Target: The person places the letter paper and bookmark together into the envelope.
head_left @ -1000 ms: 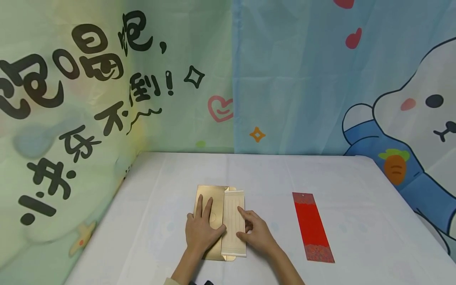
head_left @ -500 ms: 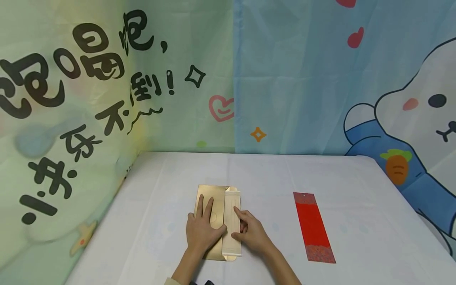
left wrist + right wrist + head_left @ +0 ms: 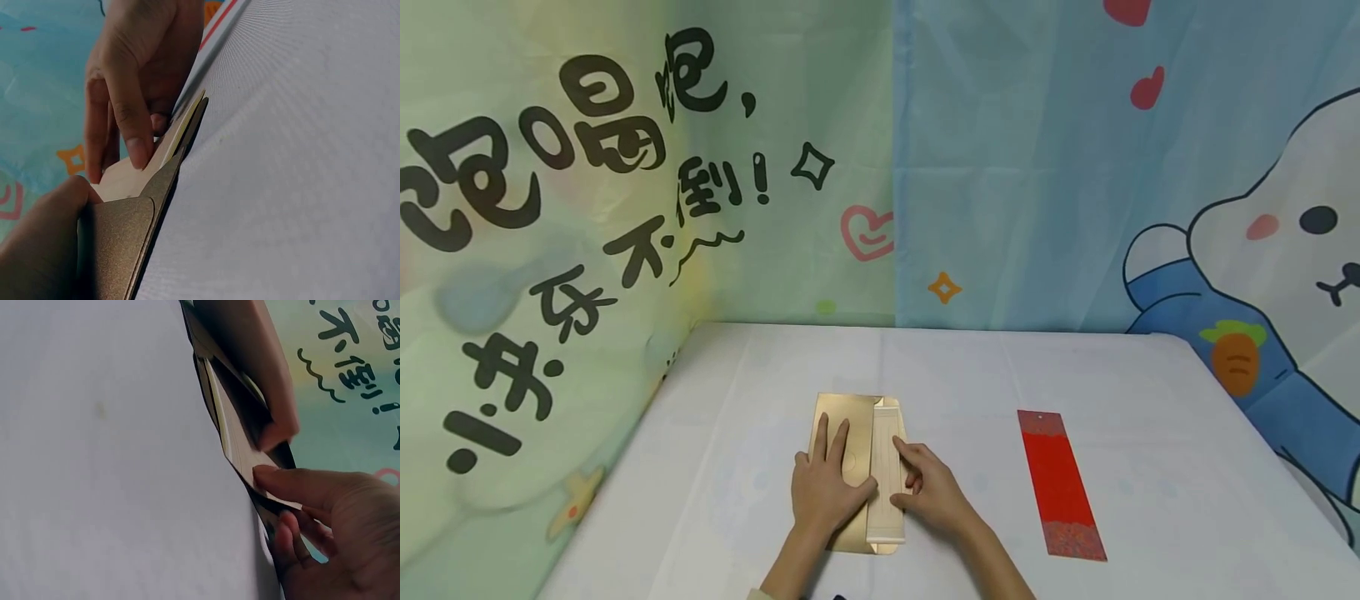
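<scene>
A gold paper envelope (image 3: 850,412) lies on the table with its mouth toward the right. My left hand (image 3: 829,492) rests on it, fingers straight and spread, thumb at the mouth's edge. A cream panel with fine vertical lines (image 3: 886,475) sits partly within the mouth; its left part is hidden under the envelope. My right hand (image 3: 934,492) pinches the panel's right edge, with the thumb (image 3: 281,481) on top and other fingers curled at the edge in the right wrist view. The mouth (image 3: 165,178) gapes slightly in the left wrist view.
A red strip with patterned ends (image 3: 1062,483) lies on the white tablecloth (image 3: 955,367) to the right of my hands. Printed cloth backdrops (image 3: 1000,167) stand behind and at the left of the table.
My right hand has moved left with the cream panel, which now shows a narrower width beside the envelope. The left hand has stayed in place on the envelope.
</scene>
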Tool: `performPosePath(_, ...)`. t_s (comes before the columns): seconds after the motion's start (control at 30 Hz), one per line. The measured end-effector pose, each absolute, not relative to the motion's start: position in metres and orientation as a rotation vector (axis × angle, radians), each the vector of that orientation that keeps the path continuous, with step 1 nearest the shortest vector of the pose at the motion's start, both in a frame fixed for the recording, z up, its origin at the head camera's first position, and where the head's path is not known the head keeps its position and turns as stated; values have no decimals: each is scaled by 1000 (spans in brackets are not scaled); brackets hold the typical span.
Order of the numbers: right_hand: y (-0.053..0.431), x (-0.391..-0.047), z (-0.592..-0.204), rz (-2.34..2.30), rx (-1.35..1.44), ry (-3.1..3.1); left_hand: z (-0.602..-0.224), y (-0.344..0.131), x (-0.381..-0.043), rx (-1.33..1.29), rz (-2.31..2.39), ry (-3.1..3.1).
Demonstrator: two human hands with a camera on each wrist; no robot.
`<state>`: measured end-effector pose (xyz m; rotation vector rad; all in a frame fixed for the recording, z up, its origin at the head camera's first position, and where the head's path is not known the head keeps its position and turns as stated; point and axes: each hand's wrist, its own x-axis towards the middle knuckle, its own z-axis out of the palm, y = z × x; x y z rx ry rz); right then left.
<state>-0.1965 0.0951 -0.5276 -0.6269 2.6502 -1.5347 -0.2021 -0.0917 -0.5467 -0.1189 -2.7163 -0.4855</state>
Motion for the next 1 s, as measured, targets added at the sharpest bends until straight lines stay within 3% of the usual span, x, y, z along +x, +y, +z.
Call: performPosePath(1.0, 92, -199, -530, -1270, -677, 2747, -550, -93, -205, -109, -438, -2756)
